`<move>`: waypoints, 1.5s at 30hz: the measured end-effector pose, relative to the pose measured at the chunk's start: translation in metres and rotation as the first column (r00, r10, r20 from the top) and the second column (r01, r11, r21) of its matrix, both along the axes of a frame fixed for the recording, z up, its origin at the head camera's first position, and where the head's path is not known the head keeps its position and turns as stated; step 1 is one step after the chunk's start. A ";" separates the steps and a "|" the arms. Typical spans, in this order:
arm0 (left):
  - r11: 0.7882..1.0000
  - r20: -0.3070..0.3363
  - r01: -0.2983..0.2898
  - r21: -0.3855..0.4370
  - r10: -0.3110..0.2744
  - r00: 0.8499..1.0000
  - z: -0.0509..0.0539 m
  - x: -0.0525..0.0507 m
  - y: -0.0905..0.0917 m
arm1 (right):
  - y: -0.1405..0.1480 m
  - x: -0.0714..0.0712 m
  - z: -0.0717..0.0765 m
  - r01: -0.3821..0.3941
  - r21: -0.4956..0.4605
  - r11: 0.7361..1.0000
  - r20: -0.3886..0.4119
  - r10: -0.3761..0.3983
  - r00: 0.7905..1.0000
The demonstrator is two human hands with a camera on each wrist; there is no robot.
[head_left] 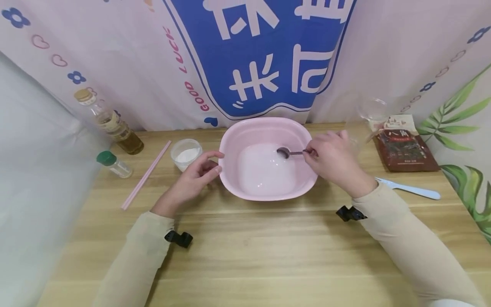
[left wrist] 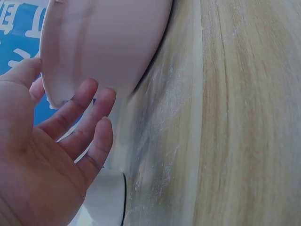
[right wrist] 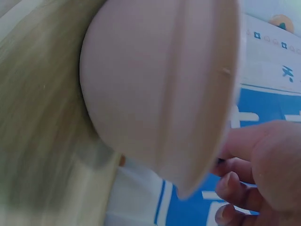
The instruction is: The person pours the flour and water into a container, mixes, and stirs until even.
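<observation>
A pink plastic basin [head_left: 268,195] stands on the wooden table, with whitish liquid or powder over its bottom. My right hand [head_left: 331,155] pinches the handle of a small dark spoon [head_left: 284,152], whose bowl is inside the basin near its right side. In the right wrist view the basin wall [right wrist: 141,80] hides most of the spoon, and the right hand [right wrist: 263,165] is beyond the rim. My left hand [head_left: 195,177] touches the basin's left rim with thumb and fingertips, its other fingers loosely bent beneath, as the left wrist view shows of the hand [left wrist: 51,141].
Left of the basin are a tub of white powder [head_left: 186,153], pink chopsticks [head_left: 146,175], a green-capped shaker [head_left: 115,165] and an oil bottle [head_left: 119,130]. To the right lie a brown spice packet [head_left: 406,151] and a light blue knife [head_left: 412,189]. A clear container [head_left: 364,115] stands behind my right hand.
</observation>
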State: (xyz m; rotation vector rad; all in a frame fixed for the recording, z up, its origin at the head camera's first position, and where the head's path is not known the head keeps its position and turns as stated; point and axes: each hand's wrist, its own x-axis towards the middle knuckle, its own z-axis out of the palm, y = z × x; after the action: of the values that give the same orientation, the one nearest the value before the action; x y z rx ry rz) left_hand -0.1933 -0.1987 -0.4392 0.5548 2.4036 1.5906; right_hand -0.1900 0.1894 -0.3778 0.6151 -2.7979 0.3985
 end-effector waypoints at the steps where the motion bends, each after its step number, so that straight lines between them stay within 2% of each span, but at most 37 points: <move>1: 1.000 0.001 0.002 0.000 -0.002 1.000 0.000 0.000 0.000 | -0.004 -0.001 -0.002 -0.002 -0.013 1.000 0.005 0.002 1.000; 4: 1.000 0.003 0.009 -0.005 -0.009 1.000 0.000 0.002 0.000 | -0.017 -0.004 -0.005 -0.030 -0.039 0.999 0.037 0.032 0.999; 8: 1.000 0.011 -0.004 -0.009 0.004 1.000 0.001 0.003 0.000 | -0.033 -0.006 -0.005 -0.108 -0.067 0.992 0.085 0.114 0.990; 11: 1.000 0.012 -0.009 -0.007 0.009 1.000 0.001 0.004 -0.001 | -0.040 -0.004 -0.005 -0.177 -0.093 0.980 0.130 0.188 0.974; 16: 1.000 0.014 -0.005 -0.014 0.005 1.000 0.001 0.005 -0.002 | -0.040 0.003 -0.003 -0.274 -0.122 0.954 0.204 0.294 0.934; 20: 1.000 0.016 -0.007 -0.019 0.007 1.000 0.001 0.005 -0.002 | -0.027 0.012 0.001 -0.294 -0.142 0.945 0.231 0.320 0.919; 23: 1.000 0.013 -0.016 -0.022 0.017 1.000 0.001 0.005 -0.004 | -0.014 0.018 0.006 -0.277 -0.152 0.949 0.235 0.307 0.922; 27: 0.999 0.007 -0.018 -0.026 0.018 1.000 0.001 0.005 -0.005 | 0.002 0.021 0.011 -0.214 -0.123 0.969 0.176 0.233 0.956; 31: 1.000 -0.001 -0.011 -0.024 0.011 1.000 0.002 0.004 -0.006 | 0.009 0.018 0.012 -0.123 -0.072 0.990 0.077 0.129 0.989; 35: 1.000 -0.002 -0.006 -0.025 0.006 1.000 0.003 0.003 -0.005 | 0.002 0.009 0.004 -0.075 -0.018 0.997 0.010 0.075 0.997; 39: 1.000 -0.001 0.003 -0.022 -0.003 1.000 0.003 0.002 -0.002 | -0.014 0.000 -0.002 -0.111 -0.016 0.994 0.006 0.112 0.994; 45: 1.000 0.017 0.012 -0.010 -0.012 1.000 0.006 0.001 -0.001 | -0.038 -0.005 -0.002 -0.223 -0.077 0.972 0.097 0.230 0.968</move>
State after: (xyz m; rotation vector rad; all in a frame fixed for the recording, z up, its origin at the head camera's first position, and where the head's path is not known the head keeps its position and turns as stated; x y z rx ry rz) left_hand -0.1919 -0.1997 -0.4335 0.5505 2.3906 1.5712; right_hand -0.1949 0.1510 -0.3796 0.9288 -2.8072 0.5810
